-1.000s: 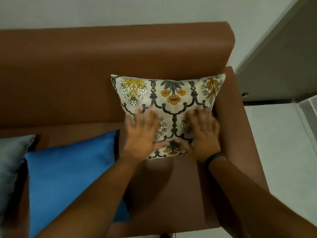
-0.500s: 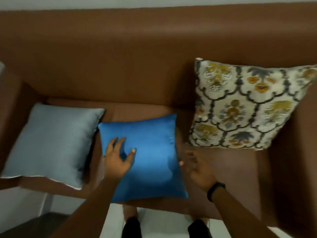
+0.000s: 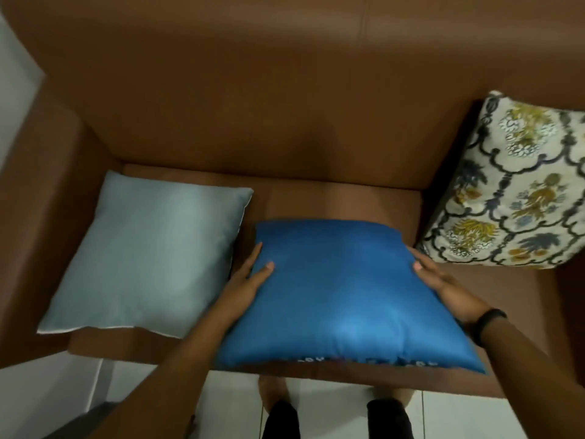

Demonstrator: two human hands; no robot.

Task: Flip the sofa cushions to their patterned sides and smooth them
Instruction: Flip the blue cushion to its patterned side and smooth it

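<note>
Left hand (image 3: 245, 280) and right hand (image 3: 443, 280) are gripping opposite side edges of blue cushion (image 3: 342, 296), lying plain side up at brown sofa (image 3: 285, 106) seat's front, between grey cushion (image 3: 148, 251) and patterned cushion (image 3: 512, 191).

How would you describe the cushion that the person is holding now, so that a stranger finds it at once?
Look at the brown sofa and its seat. Three cushions are there; take the middle one, at the front edge, gripped by the left hand and the right hand. This bright blue cushion is plain, unlike the pale grey cushion and the floral cushion.
</note>
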